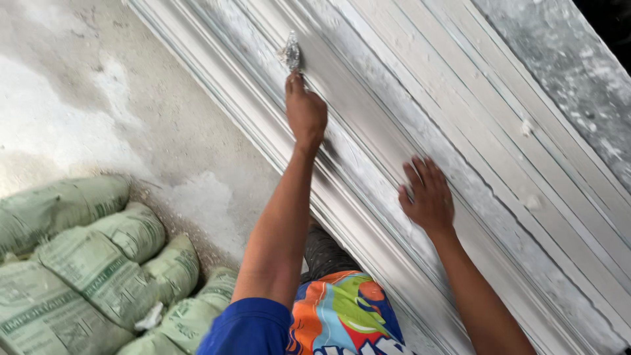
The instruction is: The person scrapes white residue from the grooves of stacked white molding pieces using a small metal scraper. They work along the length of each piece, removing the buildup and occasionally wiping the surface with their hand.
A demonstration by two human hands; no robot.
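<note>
Head view, looking down on plaster work. The left hand (305,112) is closed in a grip around the handle of a small plaster-crusted metal scraper blade (291,51), which projects just beyond the knuckles and touches a groove of the long white ribbed plaster moulding (394,105). The moulding runs diagonally beneath both hands, its ridges dusted with loose white powder. The right hand (428,196) lies open and flat on the moulding, fingers spread, gripping nothing; it sits behind and to the right of the left grip, well apart from the blade.

By appearance the blade is light, stiff and thin, best held by its handle as here, since the crusted metal end looks rough and possibly sharp. The moulding is judged heavy, rigid and brittle; its fine ridges could chip under hard pressure, and the powder may make the surface slippery under a flat palm.

To the left of the grip and lower lie stacked pale green woven sacks (98,256) on a grey concrete floor (79,98).
</note>
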